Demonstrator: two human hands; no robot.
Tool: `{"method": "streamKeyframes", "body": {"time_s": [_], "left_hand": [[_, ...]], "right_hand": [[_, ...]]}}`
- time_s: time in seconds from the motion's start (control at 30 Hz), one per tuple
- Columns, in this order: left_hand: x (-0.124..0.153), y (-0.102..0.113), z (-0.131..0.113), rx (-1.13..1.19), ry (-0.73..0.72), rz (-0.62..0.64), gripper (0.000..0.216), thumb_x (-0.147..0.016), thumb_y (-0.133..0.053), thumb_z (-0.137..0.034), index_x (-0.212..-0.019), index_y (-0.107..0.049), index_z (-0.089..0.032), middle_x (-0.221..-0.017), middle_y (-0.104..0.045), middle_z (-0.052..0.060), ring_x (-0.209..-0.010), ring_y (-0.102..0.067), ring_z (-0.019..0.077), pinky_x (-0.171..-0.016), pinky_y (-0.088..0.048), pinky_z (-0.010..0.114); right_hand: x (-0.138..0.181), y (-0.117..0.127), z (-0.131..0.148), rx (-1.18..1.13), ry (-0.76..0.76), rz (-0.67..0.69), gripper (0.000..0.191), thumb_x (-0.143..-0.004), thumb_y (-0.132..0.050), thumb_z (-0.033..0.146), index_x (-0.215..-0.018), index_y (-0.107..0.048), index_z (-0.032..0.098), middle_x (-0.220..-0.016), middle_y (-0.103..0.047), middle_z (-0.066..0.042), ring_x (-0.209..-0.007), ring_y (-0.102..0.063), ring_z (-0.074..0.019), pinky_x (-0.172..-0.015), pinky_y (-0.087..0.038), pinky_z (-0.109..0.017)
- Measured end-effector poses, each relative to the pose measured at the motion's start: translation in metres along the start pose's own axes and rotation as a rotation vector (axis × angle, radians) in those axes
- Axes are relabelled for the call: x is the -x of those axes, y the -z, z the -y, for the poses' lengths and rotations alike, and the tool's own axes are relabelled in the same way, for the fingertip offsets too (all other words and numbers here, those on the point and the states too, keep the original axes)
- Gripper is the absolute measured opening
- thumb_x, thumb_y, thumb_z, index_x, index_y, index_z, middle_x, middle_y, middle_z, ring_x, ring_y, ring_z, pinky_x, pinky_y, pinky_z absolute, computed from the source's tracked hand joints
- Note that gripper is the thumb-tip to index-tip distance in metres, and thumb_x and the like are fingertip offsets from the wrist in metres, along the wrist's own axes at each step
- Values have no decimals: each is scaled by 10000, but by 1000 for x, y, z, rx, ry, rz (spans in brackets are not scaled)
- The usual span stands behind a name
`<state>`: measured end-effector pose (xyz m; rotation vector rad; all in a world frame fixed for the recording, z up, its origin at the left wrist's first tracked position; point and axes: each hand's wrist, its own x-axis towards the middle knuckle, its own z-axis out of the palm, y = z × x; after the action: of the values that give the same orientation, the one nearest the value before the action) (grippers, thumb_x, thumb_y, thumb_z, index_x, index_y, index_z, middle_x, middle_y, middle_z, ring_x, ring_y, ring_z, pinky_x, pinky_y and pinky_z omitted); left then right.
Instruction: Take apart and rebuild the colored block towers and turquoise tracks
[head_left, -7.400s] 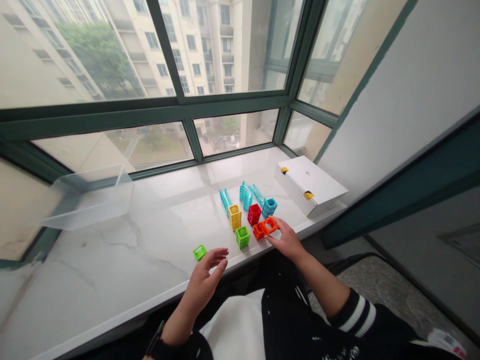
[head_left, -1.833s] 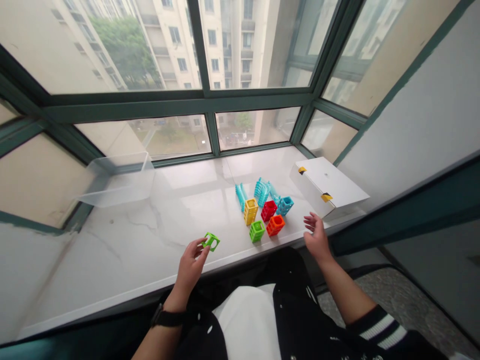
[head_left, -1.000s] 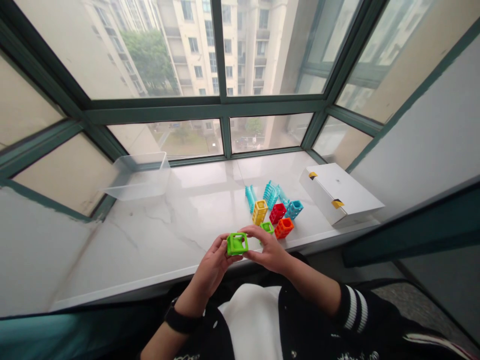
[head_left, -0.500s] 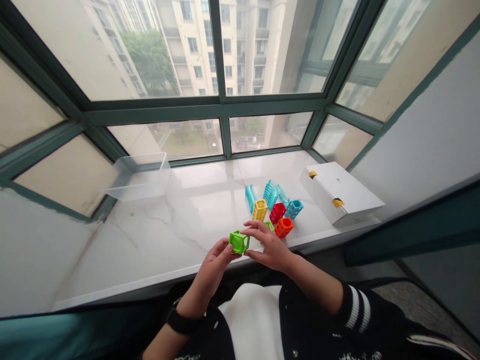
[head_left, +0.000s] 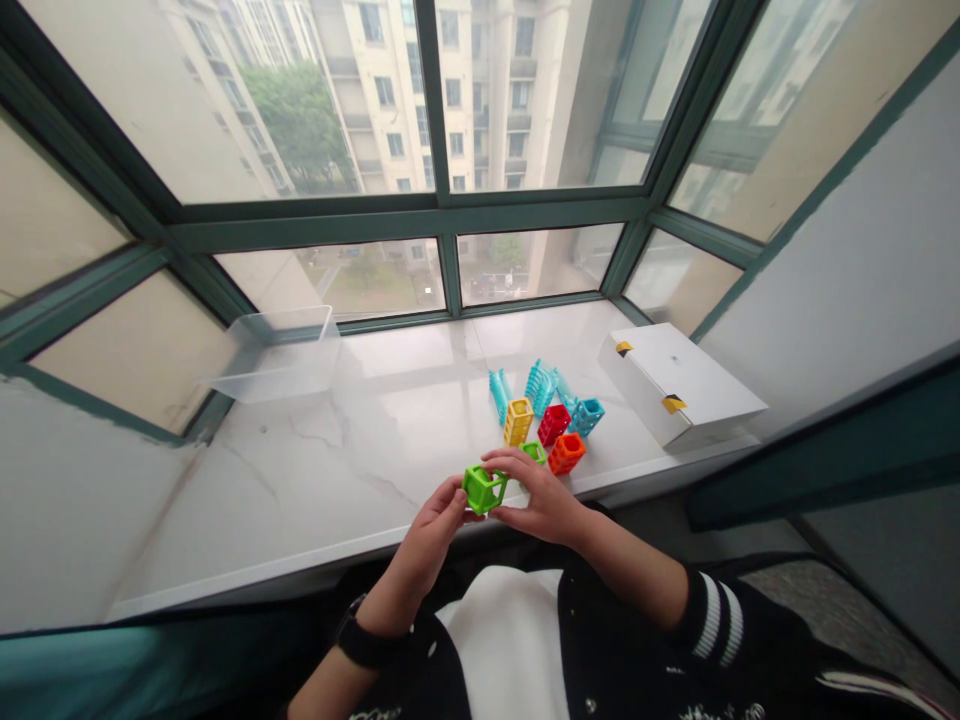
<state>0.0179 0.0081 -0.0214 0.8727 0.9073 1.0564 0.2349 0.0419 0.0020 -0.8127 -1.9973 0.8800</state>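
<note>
Between my two hands, just above the front edge of the sill, is a green open-sided plastic block (head_left: pixel 482 489). My left hand (head_left: pixel 441 518) grips it from the left, thumb in front. From the right, my right hand (head_left: pixel 536 495) has its fingers over the top and its thumb below, closed on the block's right side. Behind the right fingers another green block (head_left: pixel 533 453) stands partly hidden. Around it are a yellow block (head_left: pixel 517 422), a red block (head_left: pixel 553 426), an orange block (head_left: pixel 566 454) and a blue block (head_left: pixel 587 416).
Light-blue ribbed track-like pieces (head_left: pixel 539 387) lie behind the blocks. A clear plastic bin (head_left: pixel 281 375) sits at the left by the window. To the right is a white box (head_left: pixel 694 380) with yellow-black tabs. The marble sill (head_left: pixel 337 480) ends at a front edge near my body.
The green block in my hands has shifted slightly right and turned a little. My right fingers have closed further over its right side.
</note>
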Motion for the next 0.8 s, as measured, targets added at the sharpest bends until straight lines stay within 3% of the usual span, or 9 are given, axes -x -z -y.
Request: {"method": "streamKeyframes", "body": {"time_s": [0.17, 0.4, 0.63, 0.8], "left_hand": [[1, 1, 4, -22, -4, 39, 392, -961, -692, -530, -1203, -715, -222, -1162, -751, 76, -1023, -695, 242, -944, -566, 378], [-2, 6, 14, -137, -24, 9, 419, -969, -666, -565, -1210, -700, -223, -1109, -735, 54, -1002, -667, 214, -927, -529, 331], [-9, 0, 12, -200, -38, 47, 399, -977, -645, -570, -1157, -698, -218, -1066, -732, 50, -983, -673, 214, -922, -550, 351], [-33, 2, 15, -378, -120, 100, 443, -958, -664, -558, -1264, -655, -238, -1270, -713, 101, -1136, -687, 265, -978, -578, 425]], "right_hand": [[1, 0, 1, 22, -14, 17, 736, -862, -811, 267, -1526, -494, 287, -1397, -635, -112, -1283, -630, -272, -1088, -553, -447], [8, 8, -3, 32, -54, 77, 625, -874, -788, 236, -1468, -593, 269, -1362, -662, -98, -1273, -633, -259, -1125, -517, -441], [10, 21, -6, -13, -88, 107, 559, -899, -755, 209, -1437, -614, 256, -1337, -694, -99, -1193, -667, -244, -978, -582, -390], [12, 48, -16, 135, -127, 23, 490, -881, -777, 215, -1354, -654, 254, -1305, -711, -94, -1225, -659, -270, -1093, -521, -462]]}}
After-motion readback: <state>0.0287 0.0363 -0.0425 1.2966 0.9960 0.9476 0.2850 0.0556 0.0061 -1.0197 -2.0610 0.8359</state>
